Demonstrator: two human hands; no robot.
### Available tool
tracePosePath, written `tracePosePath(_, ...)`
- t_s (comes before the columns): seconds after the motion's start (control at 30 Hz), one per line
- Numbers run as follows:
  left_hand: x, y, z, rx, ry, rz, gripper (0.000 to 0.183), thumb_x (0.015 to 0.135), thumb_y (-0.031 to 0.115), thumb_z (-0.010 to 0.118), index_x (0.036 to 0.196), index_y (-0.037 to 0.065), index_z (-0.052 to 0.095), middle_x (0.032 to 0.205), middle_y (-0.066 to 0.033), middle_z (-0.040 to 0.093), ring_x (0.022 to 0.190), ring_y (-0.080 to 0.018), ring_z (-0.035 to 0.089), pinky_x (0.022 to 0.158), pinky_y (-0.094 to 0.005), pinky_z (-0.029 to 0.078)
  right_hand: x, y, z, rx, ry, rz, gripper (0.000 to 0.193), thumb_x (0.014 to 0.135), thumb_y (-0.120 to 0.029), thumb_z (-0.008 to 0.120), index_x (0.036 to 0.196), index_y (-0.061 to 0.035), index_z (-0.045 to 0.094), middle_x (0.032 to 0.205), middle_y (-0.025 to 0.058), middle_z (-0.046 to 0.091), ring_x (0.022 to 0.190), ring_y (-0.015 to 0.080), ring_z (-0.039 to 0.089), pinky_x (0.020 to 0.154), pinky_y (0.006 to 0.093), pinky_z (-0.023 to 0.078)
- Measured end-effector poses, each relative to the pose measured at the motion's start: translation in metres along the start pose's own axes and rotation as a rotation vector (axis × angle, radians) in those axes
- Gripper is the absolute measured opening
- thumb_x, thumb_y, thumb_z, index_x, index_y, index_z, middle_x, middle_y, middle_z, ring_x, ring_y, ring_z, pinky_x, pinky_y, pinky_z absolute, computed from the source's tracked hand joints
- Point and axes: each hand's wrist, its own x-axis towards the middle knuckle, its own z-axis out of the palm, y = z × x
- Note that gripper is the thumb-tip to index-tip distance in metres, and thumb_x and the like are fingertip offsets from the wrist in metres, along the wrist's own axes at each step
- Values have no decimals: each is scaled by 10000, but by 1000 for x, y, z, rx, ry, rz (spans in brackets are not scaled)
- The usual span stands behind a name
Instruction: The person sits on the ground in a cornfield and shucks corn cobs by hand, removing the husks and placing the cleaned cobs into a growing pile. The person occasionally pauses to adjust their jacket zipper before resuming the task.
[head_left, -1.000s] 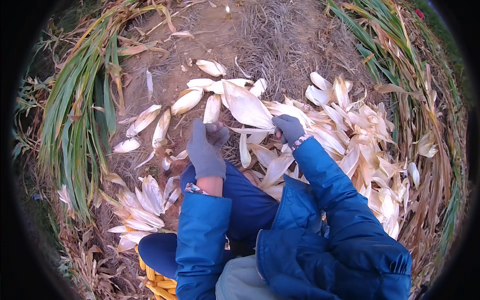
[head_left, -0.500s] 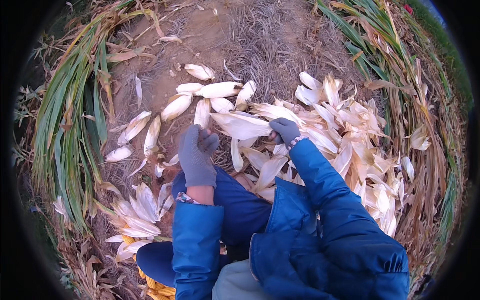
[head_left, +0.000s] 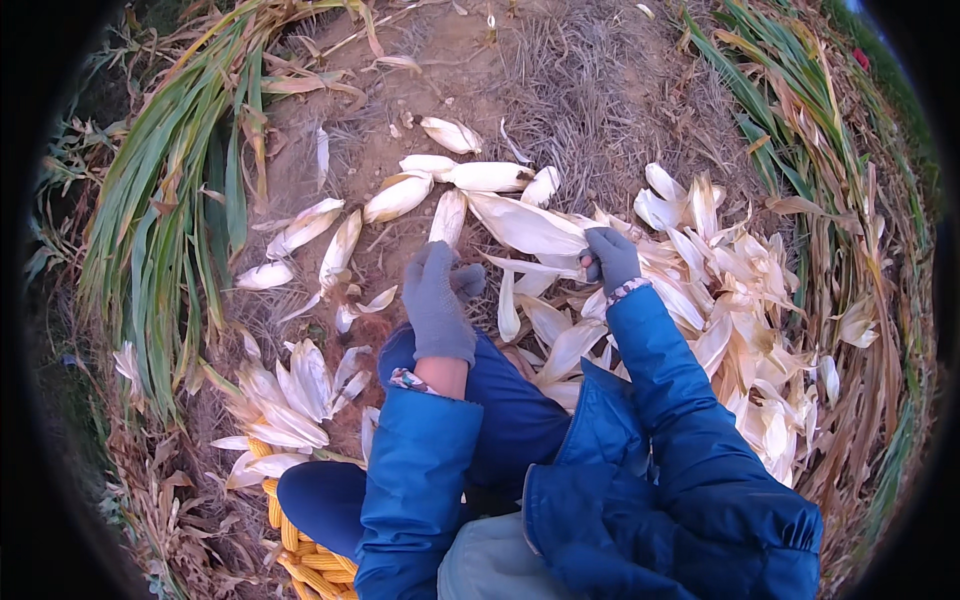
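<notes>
My left hand (head_left: 440,305), in a grey glove, is closed around the lower end of a pale, husk-covered ear of corn (head_left: 449,217) that points away from me. My right hand (head_left: 612,258), gloved alike, pinches the right end of a broad whitish corn husk (head_left: 527,222). The husk stretches left to the upper part of the ear; whether it is still joined there I cannot tell. Just beyond the hands, several ears in pale husks, such as one ear (head_left: 492,177), lie on the soil.
A heap of loose dry husks (head_left: 715,290) spreads to the right. Bare yellow cobs (head_left: 315,565) are piled by my left knee (head_left: 320,505), below more husks (head_left: 290,395). Green and brown corn stalks (head_left: 165,220) border the left, and other stalks (head_left: 850,230) the right.
The view has shifted, so the scene sits farther right. The husk in my right hand is raised slightly and now covers an ear that showed behind it. Both hands keep their grip.
</notes>
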Motion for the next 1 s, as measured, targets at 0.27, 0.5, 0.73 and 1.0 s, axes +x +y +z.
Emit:
tracePosePath(0.27,-5,3,4,-7,-7,-41,277,906,248,589,1095,58,520,895,-81,582,742,-230,621,656,-354,521,29,-7,-140,-570,485,58,264,889,-281,581,1040,-65,588,662,113,615,496,204,571,454,339,455)
tracePosePath(0.5,-4,4,6,-2,-23,-56,262,902,226,587,1099,63,526,922,-94,592,744,-234,619,647,-346,509,44,-11,-70,-992,497,-467,246,878,-346,555,987,-138,627,877,170,661,865,361,631,769,435,490)
tracePosePath(0.73,6,2,2,-6,-36,-87,234,891,220,598,1054,60,546,925,-100,598,745,-230,617,658,-346,506,109,3,-88,-1214,552,-206,284,827,-326,593,1035,-137,625,984,178,653,920,349,631,832,421,486)
tracePosePath(1.0,7,-2,19,27,-52,-155,210,891,222,594,1010,51,566,913,-118,614,732,-222,614,665,-342,511,110,-32,-88,-1102,725,-607,210,838,-241,599,1007,-121,633,1051,138,602,935,329,612,815,413,488)
